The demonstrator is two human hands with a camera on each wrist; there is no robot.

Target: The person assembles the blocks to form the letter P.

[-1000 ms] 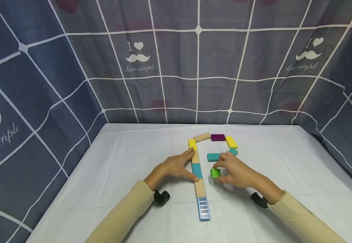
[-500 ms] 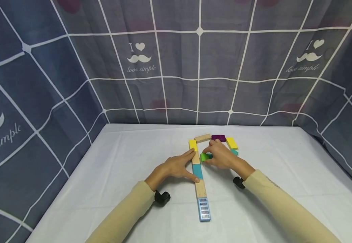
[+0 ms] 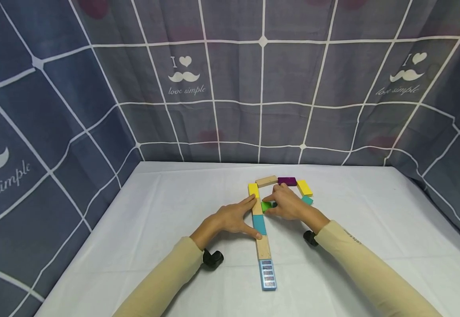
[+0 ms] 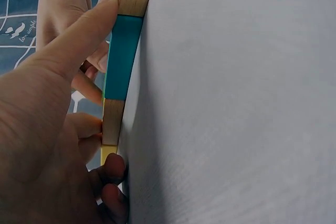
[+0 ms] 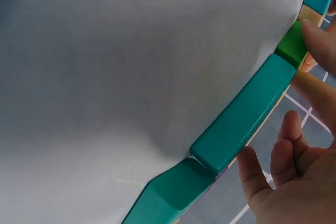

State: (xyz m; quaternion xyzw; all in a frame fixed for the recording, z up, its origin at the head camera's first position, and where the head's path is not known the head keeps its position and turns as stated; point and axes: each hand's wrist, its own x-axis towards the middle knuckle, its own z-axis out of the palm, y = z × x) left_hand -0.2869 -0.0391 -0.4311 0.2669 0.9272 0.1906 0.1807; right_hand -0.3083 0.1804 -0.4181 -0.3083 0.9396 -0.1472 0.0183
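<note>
I see a table (image 3: 142, 229) under a plain white cloth, walled on 3 sides by grey-blue curtain (image 3: 214, 88) with a white grid and moustache prints. My left hand (image 3: 230, 219) lies flat, fingers straight, against the long column of flat wooden blocks (image 3: 260, 224). My right hand (image 3: 289, 204) pinches a small green wooden block (image 3: 266, 205), set just beside that column and touching a teal wooden block (image 5: 247, 114).

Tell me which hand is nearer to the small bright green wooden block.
Right. The right hand touches the small bright green wooden block with its fingertips, pressing it toward the column of blocks. The left hand rests against that column's other side, apart from the green block.
</note>
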